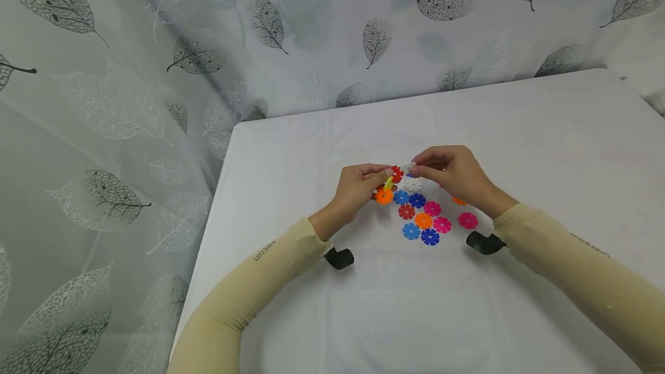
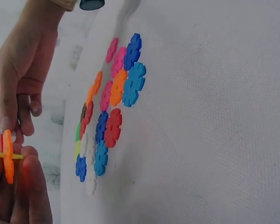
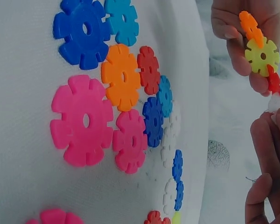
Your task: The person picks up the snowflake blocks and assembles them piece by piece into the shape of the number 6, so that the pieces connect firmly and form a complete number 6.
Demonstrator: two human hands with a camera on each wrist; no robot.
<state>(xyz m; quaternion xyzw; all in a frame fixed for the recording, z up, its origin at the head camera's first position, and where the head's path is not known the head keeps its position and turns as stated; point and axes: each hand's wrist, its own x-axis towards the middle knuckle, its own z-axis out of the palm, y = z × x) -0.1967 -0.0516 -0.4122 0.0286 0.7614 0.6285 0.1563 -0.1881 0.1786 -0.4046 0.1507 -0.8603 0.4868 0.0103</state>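
My left hand [image 1: 358,189] grips a short chain of notched plastic snowflake discs above the table. In the chain, an orange disc [image 3: 250,29] slots into a yellow disc [image 3: 262,56], and a red disc [image 3: 274,81] joins the yellow one's other side. A white disc [image 3: 276,103] is pinched between the thumb and fingers of my right hand [image 1: 454,175]. It meets the red disc's edge; whether their notches are engaged is hard to tell. Right below the hands lie loose discs, among them a light blue disc [image 1: 401,197] and a dark blue disc [image 1: 417,200].
Several more discs lie flat on the white tablecloth [image 1: 363,316], including a pink disc [image 1: 468,220] near the right wrist and an orange disc [image 1: 423,220]. Black wrist-camera mounts [image 1: 340,258] hang under both forearms. A leaf-patterned curtain [image 1: 312,33] borders the table's back and left.
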